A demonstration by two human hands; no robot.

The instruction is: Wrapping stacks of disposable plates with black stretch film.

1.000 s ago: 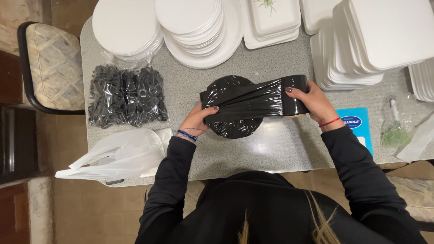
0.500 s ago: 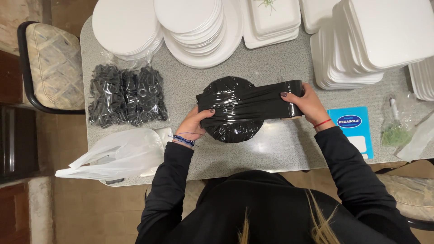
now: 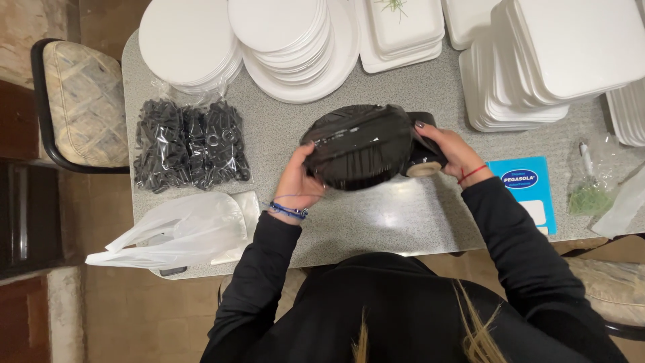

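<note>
Now a glossy black film-wrapped round bundle [image 3: 359, 146], both hands [image 3: 299, 185] gripping it.

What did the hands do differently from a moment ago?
The right hand brought the black film roll in against the round black bundle, so the stretched strip is gone. The left hand tipped the bundle up. Plates and bags stayed put.

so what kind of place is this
Probably a food packing or catering prep table: stacks of white plates and foam trays, a bag of black pieces, and a round item being wrapped in black film.
</note>
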